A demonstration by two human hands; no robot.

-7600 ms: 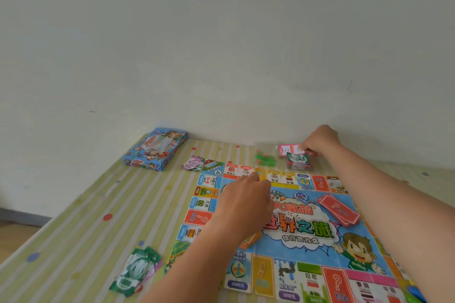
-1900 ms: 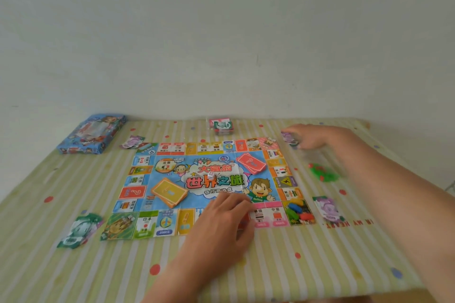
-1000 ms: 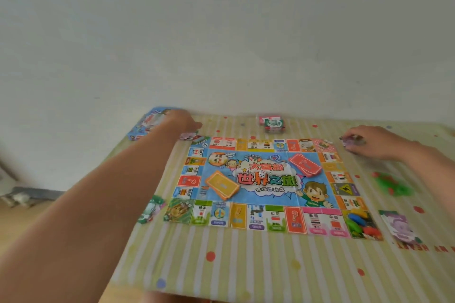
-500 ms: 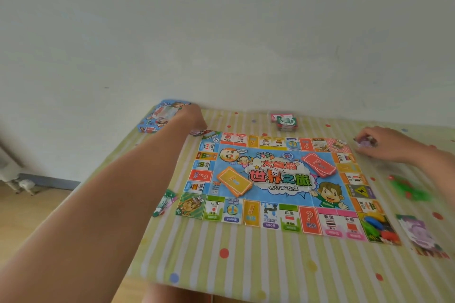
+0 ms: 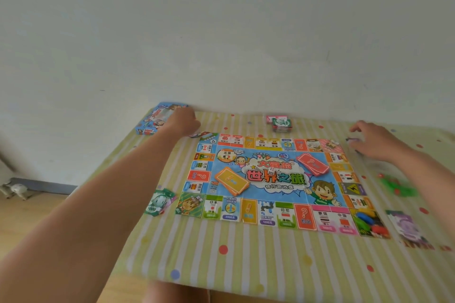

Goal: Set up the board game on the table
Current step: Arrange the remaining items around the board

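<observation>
Left hand, right hand stretch far forward.

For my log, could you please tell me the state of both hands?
Left hand: cannot be told, fingers hidden.
Right hand: pinching purple banknotes.

Yellow-green and white striped tablecloth with dots, blue-centred board, orange card deck, red deck
</observation>
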